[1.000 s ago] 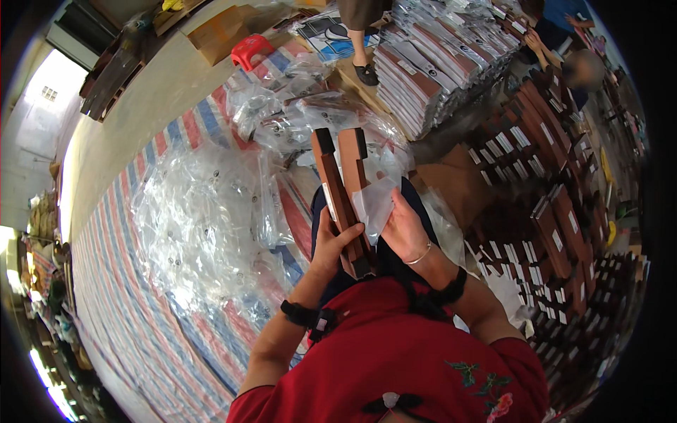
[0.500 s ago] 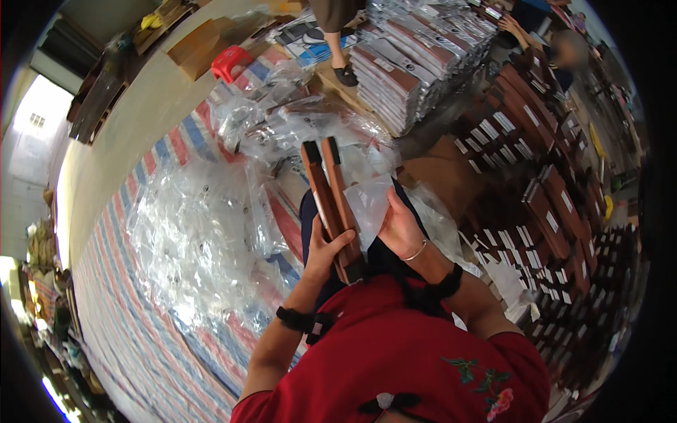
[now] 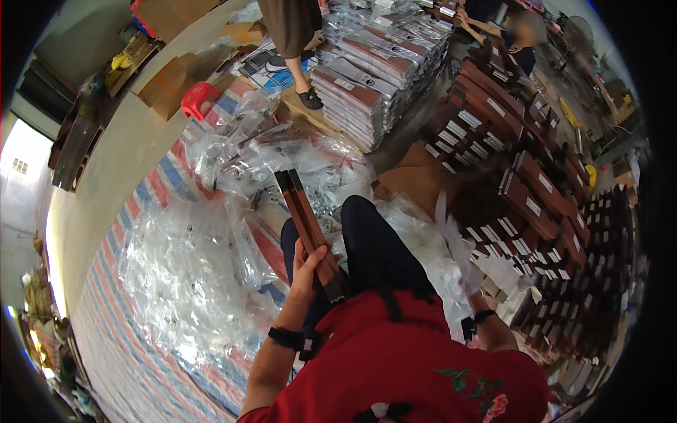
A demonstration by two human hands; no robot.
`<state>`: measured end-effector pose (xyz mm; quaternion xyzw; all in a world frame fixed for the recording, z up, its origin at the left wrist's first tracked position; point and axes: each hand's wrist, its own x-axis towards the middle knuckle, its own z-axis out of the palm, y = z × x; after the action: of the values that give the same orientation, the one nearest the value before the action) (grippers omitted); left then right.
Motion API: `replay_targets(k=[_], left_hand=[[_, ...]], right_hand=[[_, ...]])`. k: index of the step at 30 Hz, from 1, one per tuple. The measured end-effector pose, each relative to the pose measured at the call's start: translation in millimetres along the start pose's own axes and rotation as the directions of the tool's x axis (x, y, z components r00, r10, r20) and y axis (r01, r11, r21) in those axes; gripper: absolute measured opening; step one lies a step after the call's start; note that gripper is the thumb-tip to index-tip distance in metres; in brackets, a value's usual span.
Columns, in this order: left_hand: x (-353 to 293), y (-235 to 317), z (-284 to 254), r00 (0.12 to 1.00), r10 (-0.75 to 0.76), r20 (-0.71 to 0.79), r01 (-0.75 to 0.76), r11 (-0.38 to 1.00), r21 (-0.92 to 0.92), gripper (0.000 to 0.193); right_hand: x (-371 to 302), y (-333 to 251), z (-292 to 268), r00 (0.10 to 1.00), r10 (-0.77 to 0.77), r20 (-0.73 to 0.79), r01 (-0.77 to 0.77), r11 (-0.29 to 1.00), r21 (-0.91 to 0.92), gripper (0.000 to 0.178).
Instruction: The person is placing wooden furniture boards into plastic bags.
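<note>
My left hand is closed around a pair of long reddish-brown bars with black ends. The bars lean together over my lap, near ends against my red shirt. Off to my right, my right hand is low beside my thigh, blurred among whitish translucent plastic; its fingers cannot be made out. A big heap of clear plastic bags lies to my left on a striped sheet. More bagged brown pieces lie in front of my knees.
Stacks of plastic-wrapped brown packs stand ahead, with a person's leg beside them. Piles of brown bars with white labels rise on the right; another person is behind them. A red stool and cardboard box stand far left.
My right hand has swung from beside the bars down to the right; the translucent sheet it held no longer shows beside the bars. My left hand still holds the bars. The view has shifted.
</note>
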<state>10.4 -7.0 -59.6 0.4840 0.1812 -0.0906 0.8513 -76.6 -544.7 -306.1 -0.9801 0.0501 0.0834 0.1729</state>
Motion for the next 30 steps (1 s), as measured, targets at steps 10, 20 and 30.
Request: replay_targets(k=[10, 20, 30], left_hand=[[-2.4, -2.9, 16.9, 0.99, -0.049, 0.133, 0.04, 0.997, 0.07, 0.045], [-14.2, 8.8, 30.1, 0.99, 0.027, 0.137, -0.048, 0.987, 0.152, 0.052], [-22.7, 6.8, 28.7, 0.996, 0.041, 0.083, -0.066, 0.945, 0.319, 0.062]], right_hand=[[12.8, -52.5, -21.1, 0.965, -0.16, -0.208, 0.19, 0.973, 0.134, 0.044], [107.5, -407.1, -131.0, 0.669, -0.679, 0.301, -0.263, 0.162, 0.951, 0.073], [99.1, -450.9, -125.2, 0.659, -0.688, 0.305, -0.397, 0.026, 0.917, 0.065]])
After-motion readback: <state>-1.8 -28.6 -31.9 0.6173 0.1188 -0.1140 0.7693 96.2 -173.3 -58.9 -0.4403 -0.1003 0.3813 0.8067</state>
